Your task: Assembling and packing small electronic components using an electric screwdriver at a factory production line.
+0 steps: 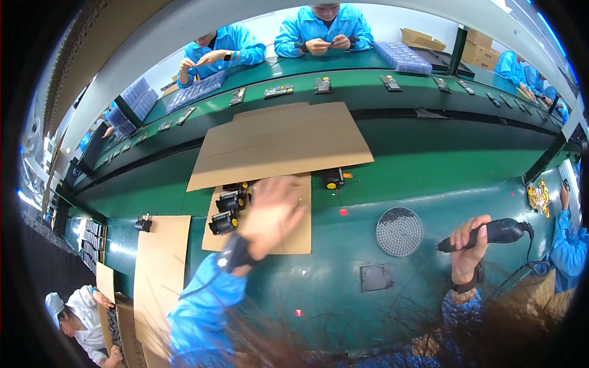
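Note:
My left hand (274,208) is over a cardboard sheet (288,242), slightly blurred, its fingers stretched out and the thumb apart. Beside it on that sheet sit several black parts with yellow round pieces (224,222); the hand hides some of this group. My right hand (469,245) is closed around a corded black electric screwdriver (500,232), its tip pointing left. Between my hands lie a round grey dish with a dimpled surface (399,231) and a flat dark rectangular plate (376,278). Another black and yellow part (334,178) with an orange tab stands farther off.
A large cardboard sheet (276,144) partly covers the parts. Beyond it, circuit boards (323,84) line a green belt, with co-workers in blue (325,30) behind. Another cardboard strip (161,264) and a black part (143,224) are at left; gold-coloured pieces (538,197) at right.

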Demonstrator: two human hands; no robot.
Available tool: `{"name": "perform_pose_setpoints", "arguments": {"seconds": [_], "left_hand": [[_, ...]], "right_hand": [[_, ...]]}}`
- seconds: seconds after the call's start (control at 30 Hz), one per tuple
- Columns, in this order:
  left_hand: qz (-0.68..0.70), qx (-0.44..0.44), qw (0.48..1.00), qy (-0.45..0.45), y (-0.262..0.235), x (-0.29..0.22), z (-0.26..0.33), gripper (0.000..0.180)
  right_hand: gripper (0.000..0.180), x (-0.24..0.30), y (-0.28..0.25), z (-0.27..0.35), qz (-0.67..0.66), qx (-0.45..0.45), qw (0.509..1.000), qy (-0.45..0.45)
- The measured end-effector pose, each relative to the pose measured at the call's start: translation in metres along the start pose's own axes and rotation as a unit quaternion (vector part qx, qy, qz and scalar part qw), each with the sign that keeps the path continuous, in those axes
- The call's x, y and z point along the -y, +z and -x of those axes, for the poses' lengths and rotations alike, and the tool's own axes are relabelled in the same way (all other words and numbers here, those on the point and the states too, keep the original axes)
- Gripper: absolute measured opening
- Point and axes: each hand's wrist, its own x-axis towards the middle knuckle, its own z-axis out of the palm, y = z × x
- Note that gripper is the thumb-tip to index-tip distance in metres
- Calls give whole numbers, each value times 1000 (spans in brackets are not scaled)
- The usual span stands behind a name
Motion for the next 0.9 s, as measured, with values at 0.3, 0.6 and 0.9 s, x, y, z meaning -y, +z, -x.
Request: {"name": "perform_pose_setpoints", "arguments": {"seconds": [0.3,0.6,0.9], "left_hand": [[220,162,951,-145,50,-56,-62,36],[116,122,983,70,68,-18,-53,60],[276,67,958,44,-1,-123,-15,64]], "right_hand": [[25,3,5,-1,-24,-2,1000,-3],[22,13,3,1,-55,9,998,-5],[22,13,5,-2,-49,18,999,-9]]}}
